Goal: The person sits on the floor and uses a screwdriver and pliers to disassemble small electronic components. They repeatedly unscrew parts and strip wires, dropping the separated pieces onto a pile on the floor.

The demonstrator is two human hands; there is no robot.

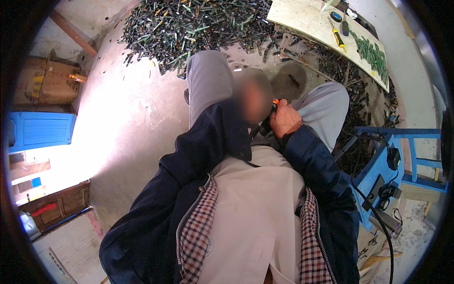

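My right hand (286,119) is closed around a small orange-and-black object (275,105) in front of my lap. Only its orange end and some black beneath the fist show, so its kind is unclear. Just beside it, between my knees, is my left hand (253,94). A blur covers that hand, hiding its fingers and anything in them. Beyond my knees lies a broad heap of narrow dark and green strips (198,28) on the floor.
At the far right, a pale board (302,16) bears a yellow-and-black screwdriver (338,39), a blue-and-black round item (336,16) and green strips (371,54). A blue chair (373,165) with black devices and a cable stands right. Cardboard boxes (54,83) are left.
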